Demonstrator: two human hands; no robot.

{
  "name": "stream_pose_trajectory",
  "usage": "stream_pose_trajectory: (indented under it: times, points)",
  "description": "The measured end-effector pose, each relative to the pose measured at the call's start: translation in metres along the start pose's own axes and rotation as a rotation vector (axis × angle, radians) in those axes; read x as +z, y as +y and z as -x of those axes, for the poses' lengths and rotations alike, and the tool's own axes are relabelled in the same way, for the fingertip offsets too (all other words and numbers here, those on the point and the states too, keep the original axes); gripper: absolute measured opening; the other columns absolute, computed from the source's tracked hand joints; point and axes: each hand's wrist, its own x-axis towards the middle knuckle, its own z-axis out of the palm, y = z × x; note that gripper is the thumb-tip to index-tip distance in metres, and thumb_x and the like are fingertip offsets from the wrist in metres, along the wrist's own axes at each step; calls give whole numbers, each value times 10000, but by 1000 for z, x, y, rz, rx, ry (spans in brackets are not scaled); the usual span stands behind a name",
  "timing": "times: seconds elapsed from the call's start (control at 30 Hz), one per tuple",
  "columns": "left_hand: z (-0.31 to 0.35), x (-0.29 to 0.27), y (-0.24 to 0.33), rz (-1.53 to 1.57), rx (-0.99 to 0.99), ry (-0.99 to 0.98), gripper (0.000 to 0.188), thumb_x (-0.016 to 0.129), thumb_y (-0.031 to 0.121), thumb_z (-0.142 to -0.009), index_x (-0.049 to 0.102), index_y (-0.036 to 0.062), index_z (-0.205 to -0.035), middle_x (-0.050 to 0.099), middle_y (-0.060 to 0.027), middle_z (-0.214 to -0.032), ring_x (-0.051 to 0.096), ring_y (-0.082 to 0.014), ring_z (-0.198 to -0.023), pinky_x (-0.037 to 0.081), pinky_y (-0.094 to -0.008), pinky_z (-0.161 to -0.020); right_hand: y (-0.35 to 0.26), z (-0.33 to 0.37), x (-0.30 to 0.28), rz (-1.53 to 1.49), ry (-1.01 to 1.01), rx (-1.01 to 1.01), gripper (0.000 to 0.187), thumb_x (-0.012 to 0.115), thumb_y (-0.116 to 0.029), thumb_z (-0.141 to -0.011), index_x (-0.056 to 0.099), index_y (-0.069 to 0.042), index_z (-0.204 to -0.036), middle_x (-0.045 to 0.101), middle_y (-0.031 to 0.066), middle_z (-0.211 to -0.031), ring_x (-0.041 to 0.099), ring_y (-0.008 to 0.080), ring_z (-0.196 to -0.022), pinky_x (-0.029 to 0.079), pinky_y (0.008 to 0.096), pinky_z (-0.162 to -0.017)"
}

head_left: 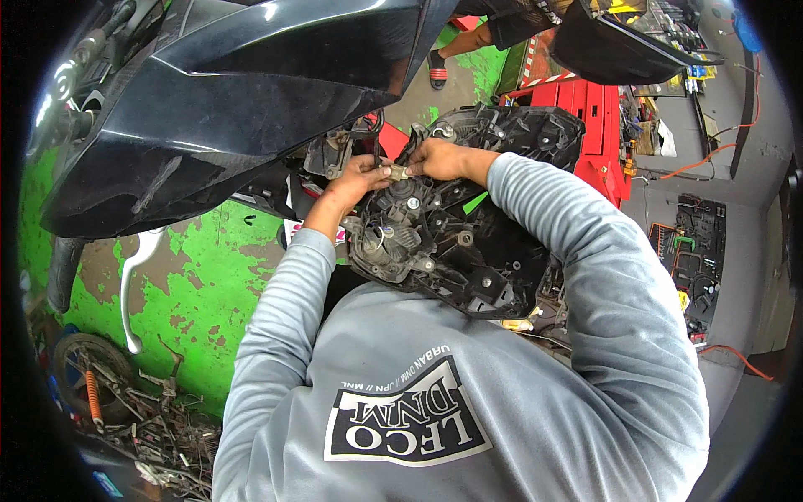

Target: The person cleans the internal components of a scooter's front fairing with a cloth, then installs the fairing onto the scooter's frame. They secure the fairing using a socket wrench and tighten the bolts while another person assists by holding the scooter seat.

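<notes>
Between the fingertips of both hands is a small pale wire connector (pixel 397 172). My left hand (pixel 358 186) pinches it from the left. My right hand (pixel 438 160) closes on its other side, thumb and finger together, beside a dark cable. Just under them a black headlight assembly (pixel 464 238) lies against my lap with its back turned up, showing sockets, screws and short wires. Fingers cover most of the connector, so whether its halves are joined cannot be made out.
A scratched dark motorcycle fairing (pixel 251 92) hangs close on the left, with a white lever (pixel 138 280) below it. Behind the assembly stands a red tool cabinet (pixel 595 125). Motorcycle parts (pixel 159 410) lie at lower left. Another person's leg (pixel 465 40) shows at the top.
</notes>
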Motion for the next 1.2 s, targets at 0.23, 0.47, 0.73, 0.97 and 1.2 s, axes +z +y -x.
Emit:
stream_pose_trajectory:
  times: [0.23, 0.47, 0.73, 0.97, 1.2]
  points:
    - [-4, 5, 8, -98, -10, 1, 389, 707, 129, -962, 600, -25, -1303, 707, -103, -1147, 706, -194, -1004, 572, -294, -879, 3, 1, 4, -14, 73, -1, 308, 731, -280, -925, 749, -16, -1082, 757, 164, -918, 683, 227, -815, 528, 381, -802]
    - [1, 8, 6, -46, -6, 32, 306, 718, 111, -950, 660, -24, -1218, 723, -88, -1117, 700, -170, -994, 566, -295, -880, 6, 4, 13, -195, 11, 66, 289, 709, -295, -949, 740, -26, -1053, 679, 110, -755, 630, 197, -731, 516, 368, -716]
    - [0, 8, 1, -56, 67, 59, 257, 758, 80, -896, 693, -20, -1123, 724, -76, -995, 674, -131, -864, 545, -274, -796, -5, 11, 8, 196, 49, -141, 340, 664, -315, -977, 691, 12, -1065, 695, 220, -1009, 672, 384, -983, 510, 464, -863]
    - [-6, 1, -10, -45, 57, 2, 216, 749, 65, -905, 709, -47, -1085, 742, -93, -990, 693, -141, -881, 555, -271, -787, 1, 11, 11, 32, 58, -118, 258, 717, -240, -946, 697, 13, -995, 703, 186, -919, 675, 311, -864, 508, 415, -773]
    - [-9, 1, -20, 48, 11, 26, 226, 755, 51, -902, 700, -40, -1102, 739, -109, -1008, 700, -158, -911, 571, -295, -803, -8, 10, 10, 98, 21, -45, 268, 691, -234, -965, 678, 22, -1047, 679, 190, -1075, 663, 355, -1007, 509, 425, -857]
